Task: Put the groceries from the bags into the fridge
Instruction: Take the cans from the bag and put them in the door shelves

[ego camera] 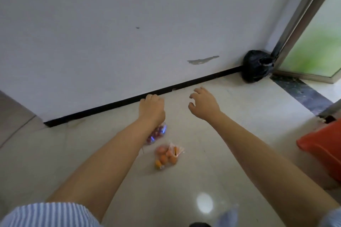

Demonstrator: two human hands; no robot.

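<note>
Left hand [152,106] clenched mid-frame above bag of red fruit [156,133], right hand [203,102] spread, released, bag of oranges [167,156] left on floor [230,153] below.

floor [212,171] (pale tile) | orange-fruit bag [167,155] | black bag [257,66]

A pale tiled floor [230,134] meets a white wall [110,33] along a black baseboard [129,100]; a grey patch of chipped paint [202,60] and a small dark mark [137,28] scar the wall. In the far corner a knotted black plastic bag [255,66] sits against a metal door frame [302,16] with green frosted glass [317,49]. A dark stone threshold strip [302,92] crosses the floor, and an orange-red object [323,151] juts in at the right edge.
</note>
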